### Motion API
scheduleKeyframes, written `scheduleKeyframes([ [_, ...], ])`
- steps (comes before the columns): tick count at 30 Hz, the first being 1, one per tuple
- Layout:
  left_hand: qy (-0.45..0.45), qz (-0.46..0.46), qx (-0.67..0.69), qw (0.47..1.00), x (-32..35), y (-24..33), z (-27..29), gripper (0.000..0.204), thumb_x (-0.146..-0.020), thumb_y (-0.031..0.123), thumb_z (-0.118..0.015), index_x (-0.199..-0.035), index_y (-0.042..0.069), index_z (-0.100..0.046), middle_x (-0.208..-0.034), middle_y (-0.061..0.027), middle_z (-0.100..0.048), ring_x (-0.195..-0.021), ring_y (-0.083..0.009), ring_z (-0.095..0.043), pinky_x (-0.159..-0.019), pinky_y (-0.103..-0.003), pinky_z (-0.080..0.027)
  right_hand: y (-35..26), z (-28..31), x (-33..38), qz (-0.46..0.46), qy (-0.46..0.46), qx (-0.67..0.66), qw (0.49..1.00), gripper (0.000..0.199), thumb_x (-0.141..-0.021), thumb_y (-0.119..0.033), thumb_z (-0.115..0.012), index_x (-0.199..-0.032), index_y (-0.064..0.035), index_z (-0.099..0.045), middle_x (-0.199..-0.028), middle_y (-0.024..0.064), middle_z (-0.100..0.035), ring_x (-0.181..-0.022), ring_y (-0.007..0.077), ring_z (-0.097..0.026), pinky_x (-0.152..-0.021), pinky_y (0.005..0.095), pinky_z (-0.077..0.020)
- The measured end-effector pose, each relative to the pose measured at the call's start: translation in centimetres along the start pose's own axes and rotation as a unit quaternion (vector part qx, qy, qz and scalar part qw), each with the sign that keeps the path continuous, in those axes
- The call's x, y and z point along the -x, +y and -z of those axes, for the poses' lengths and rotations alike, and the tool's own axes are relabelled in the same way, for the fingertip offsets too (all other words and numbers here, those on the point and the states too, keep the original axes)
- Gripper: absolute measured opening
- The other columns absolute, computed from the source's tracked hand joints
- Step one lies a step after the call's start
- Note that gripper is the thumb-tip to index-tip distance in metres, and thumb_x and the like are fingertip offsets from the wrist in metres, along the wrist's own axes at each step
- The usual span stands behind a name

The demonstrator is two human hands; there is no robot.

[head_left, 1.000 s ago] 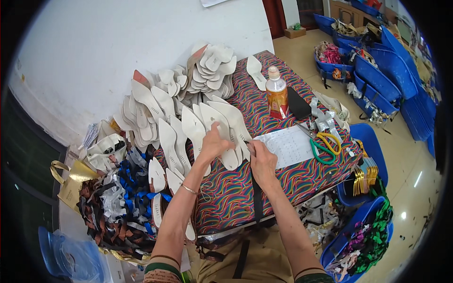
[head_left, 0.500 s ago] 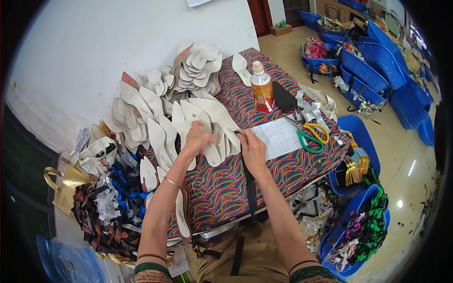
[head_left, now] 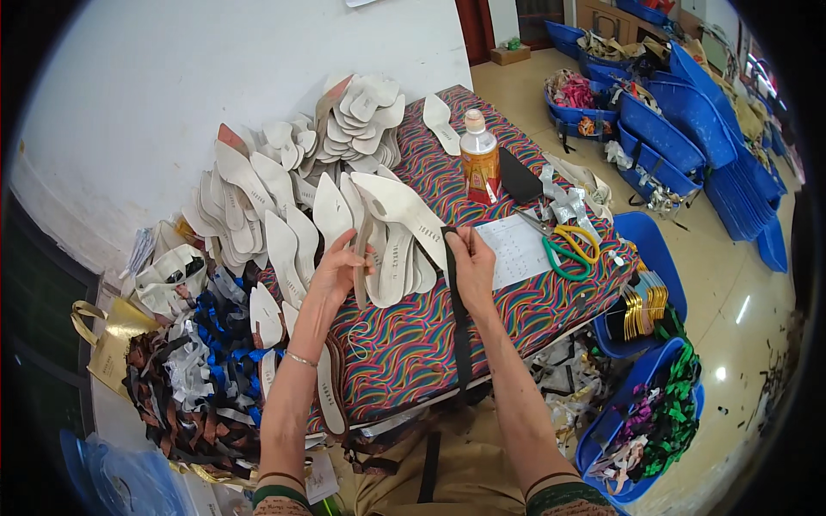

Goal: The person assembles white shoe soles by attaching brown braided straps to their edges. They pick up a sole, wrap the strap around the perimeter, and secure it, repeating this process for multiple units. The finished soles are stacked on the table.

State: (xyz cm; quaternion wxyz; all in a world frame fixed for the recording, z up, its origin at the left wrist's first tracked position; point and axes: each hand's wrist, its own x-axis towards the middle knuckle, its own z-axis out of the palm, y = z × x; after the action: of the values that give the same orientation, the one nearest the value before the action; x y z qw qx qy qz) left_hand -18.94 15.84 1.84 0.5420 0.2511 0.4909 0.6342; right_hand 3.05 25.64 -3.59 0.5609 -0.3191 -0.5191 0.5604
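Note:
My left hand (head_left: 335, 273) pinches a white shoe insole (head_left: 362, 245) that stands nearly edge-on, its brownish side showing. My right hand (head_left: 473, 268) is closed on a long black strip (head_left: 459, 331), which hangs down over the table's front edge. Against the right fingertips lies the heel end of another insole (head_left: 403, 206), tilted above the row; I cannot tell whether they grip it too. More insoles (head_left: 392, 275) overlap between my hands, and fanned insoles (head_left: 280, 258) lie to the left.
Insole piles (head_left: 366, 120) stand by the wall. A bottle (head_left: 480, 163), a black phone-like slab (head_left: 520, 176), a written sheet (head_left: 512, 249) and scissors (head_left: 568, 249) lie right on the patterned cloth (head_left: 404, 353). Strip bundles (head_left: 194, 378) hang left; blue bins (head_left: 671, 258) stand right.
My left hand has moved down slightly and now holds an insole turned on edge. The insole near my right hand has risen and tilted. My right hand has shifted slightly right, still on the strip.

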Motion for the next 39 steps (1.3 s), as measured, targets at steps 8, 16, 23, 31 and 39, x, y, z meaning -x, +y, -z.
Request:
scheduleKeyframes([
  [8, -0.101, -0.126, 0.024, 0.987, 3.1, 0.5, -2.5, 0.081, -0.059, 0.001, -0.069, -0.136, 0.001, -0.044, -0.102, -0.0043, -0.055, -0.086, -0.0174, -0.054, -0.079, -0.032, -0.046, 0.5, 0.1, 0.0, 0.052, 0.017, 0.056, 0.997, 0.022, -0.096, -0.02, -0.057, -0.088, 0.0007, -0.06, -0.074, 0.0008, -0.057, -0.07, 0.0073, -0.047, -0.064, 0.027, -0.0432],
  [16, 0.129, -0.151, 0.041, 0.979, 14.0, -2.4, -10.4, 0.051, -0.077, 0.002, -0.066, -0.125, 0.005, -0.049, -0.086, -0.0045, -0.059, -0.068, -0.0132, -0.059, -0.056, -0.024, -0.05, 1.4, -0.2, 1.1, 0.165, 0.016, 0.218, 0.962, 0.016, -0.093, -0.014, -0.058, -0.103, -0.0022, -0.06, -0.091, 0.0192, -0.064, -0.084, 0.0358, -0.064, -0.071, 0.0389, -0.0492],
  [23, -0.013, -0.131, 0.016, 0.991, 21.2, -7.7, -12.0, 0.05, -0.07, 0.008, -0.07, -0.116, 0.001, -0.051, -0.077, -0.0105, -0.058, -0.061, -0.0183, -0.058, -0.05, -0.027, -0.048, -1.6, 3.8, 2.9, 0.096, 0.117, 0.111, 0.982, 0.014, -0.095, -0.014, -0.058, -0.101, -0.002, -0.062, -0.074, 0.0065, -0.065, -0.06, 0.0126, -0.056, -0.054, 0.0267, -0.0423],
  [31, 0.131, 0.024, 0.139, 0.981, 22.8, -9.4, -10.9, 0.035, -0.083, 0.003, -0.063, -0.117, 0.0, -0.055, -0.091, -0.0127, -0.062, -0.075, -0.0228, -0.061, -0.068, -0.035, -0.052, -19.1, 10.3, 10.6, 0.03, 0.07, -0.047, 0.996, 0.016, -0.098, -0.013, -0.054, -0.1, 0.0017, -0.061, -0.076, 0.0018, -0.064, -0.067, 0.0059, -0.057, -0.057, 0.0205, -0.044],
  [39, 0.168, 0.034, 0.081, 0.982, 22.0, -9.5, -11.8, 0.023, -0.085, 0.007, -0.069, -0.107, 0.003, -0.065, -0.09, -0.0044, -0.069, -0.072, -0.0111, -0.065, -0.062, -0.026, -0.051, -14.6, 7.3, 16.3, -0.103, -0.068, -0.033, 0.992, 0.014, -0.096, -0.009, -0.056, -0.097, 0.0033, -0.062, -0.077, 0.0109, -0.067, -0.065, 0.0134, -0.063, -0.059, 0.0245, -0.0507],
])
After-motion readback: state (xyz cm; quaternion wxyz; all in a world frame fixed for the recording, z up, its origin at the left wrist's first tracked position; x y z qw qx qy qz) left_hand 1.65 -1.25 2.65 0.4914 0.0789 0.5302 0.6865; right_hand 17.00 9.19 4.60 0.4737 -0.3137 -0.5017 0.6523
